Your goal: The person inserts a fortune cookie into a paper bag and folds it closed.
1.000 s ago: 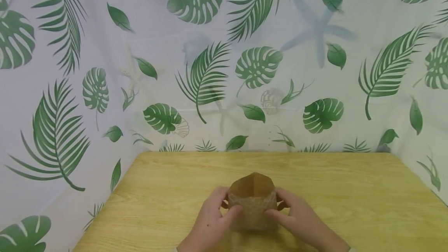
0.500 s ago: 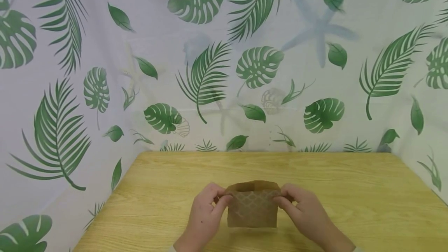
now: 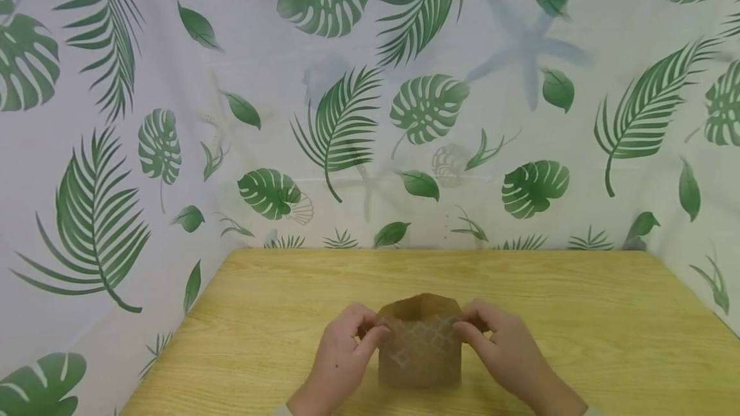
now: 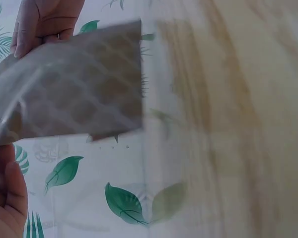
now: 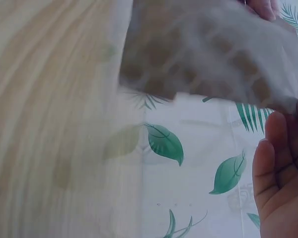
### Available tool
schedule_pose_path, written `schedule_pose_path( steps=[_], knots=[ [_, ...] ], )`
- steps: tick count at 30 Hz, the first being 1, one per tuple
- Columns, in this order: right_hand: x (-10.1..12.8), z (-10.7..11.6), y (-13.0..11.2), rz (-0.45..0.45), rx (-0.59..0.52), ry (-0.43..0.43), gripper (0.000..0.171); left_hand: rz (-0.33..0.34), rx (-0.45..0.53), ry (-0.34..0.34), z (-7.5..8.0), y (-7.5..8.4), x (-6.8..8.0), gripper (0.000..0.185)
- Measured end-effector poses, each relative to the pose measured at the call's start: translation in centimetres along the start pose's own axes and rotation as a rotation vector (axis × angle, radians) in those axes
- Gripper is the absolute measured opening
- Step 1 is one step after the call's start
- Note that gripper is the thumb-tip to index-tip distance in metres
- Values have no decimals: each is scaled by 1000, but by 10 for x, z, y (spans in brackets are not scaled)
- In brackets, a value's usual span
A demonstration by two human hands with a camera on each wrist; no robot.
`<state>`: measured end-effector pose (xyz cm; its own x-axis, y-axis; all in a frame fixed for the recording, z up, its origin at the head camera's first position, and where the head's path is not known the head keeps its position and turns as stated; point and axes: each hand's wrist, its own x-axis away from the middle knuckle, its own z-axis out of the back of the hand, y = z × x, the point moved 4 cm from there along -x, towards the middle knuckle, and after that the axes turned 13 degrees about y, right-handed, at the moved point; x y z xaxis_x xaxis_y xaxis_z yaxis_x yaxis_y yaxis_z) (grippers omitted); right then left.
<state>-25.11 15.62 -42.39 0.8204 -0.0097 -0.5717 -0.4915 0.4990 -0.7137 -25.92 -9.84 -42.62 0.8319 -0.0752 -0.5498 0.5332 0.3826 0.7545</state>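
A small brown paper bag (image 3: 421, 355) with a pale lattice pattern is held upright close over the table, its mouth up and partly spread. My left hand (image 3: 342, 355) pinches the left corner of its rim between thumb and fingers. At the opposite corner, my right hand (image 3: 505, 352) does the same. The left wrist view shows the bag (image 4: 84, 84) blurred, stretching between the two hands. In the right wrist view, the curled fingers of my right hand (image 5: 288, 173) are at the rim. Its inside shows only near the top; the bottom is hidden.
The hands work at the near side of a yellow wood-grain table (image 3: 277, 300). White cloth walls (image 3: 358, 223) printed with green leaves and faint starfish rise behind the table and along both sides.
Both hands have moved from the bag's sides up to its rim corners. The mouth, wide at first, narrowed as the bag was pulled flat, and has now spread again.
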Motion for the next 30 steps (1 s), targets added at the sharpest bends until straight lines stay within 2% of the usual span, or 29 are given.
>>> schedule_pose_path(
  steps=[4, 9, 11, 13, 15, 17, 23, 27, 30],
  knots=[
    [0, 1, 2, -16, -35, -7, 5, 40, 39, -37, -1, 0, -1, 18],
    [1, -6, 3, -13, -75, -87, 3, 176, 85, -213, -11, -5, 3, 27],
    [3, -10, 2, -23, -100, -132, 3, 188, 102, -253, -14, -5, 5, 25],
    [4, -12, 0, -32, -131, -178, 4, 161, 118, -259, -15, -5, 5, 23],
    [5, -14, -3, -38, -154, -216, 1, 112, 130, -247, -15, -3, 5, 31],
    [5, -15, -4, -50, -172, -243, 8, 73, 141, -239, -15, -1, 5, 38],
    [3, -10, 0, -76, -150, -236, 25, 23, 109, -208, -10, 5, 3, 36],
    [1, -5, 2, -110, -169, -261, 27, 61, 128, -224, -7, 4, 0, 32],
    [1, -5, 2, -116, -195, -272, 27, 139, 196, -284, -7, 1, 0, 36]
  ],
)
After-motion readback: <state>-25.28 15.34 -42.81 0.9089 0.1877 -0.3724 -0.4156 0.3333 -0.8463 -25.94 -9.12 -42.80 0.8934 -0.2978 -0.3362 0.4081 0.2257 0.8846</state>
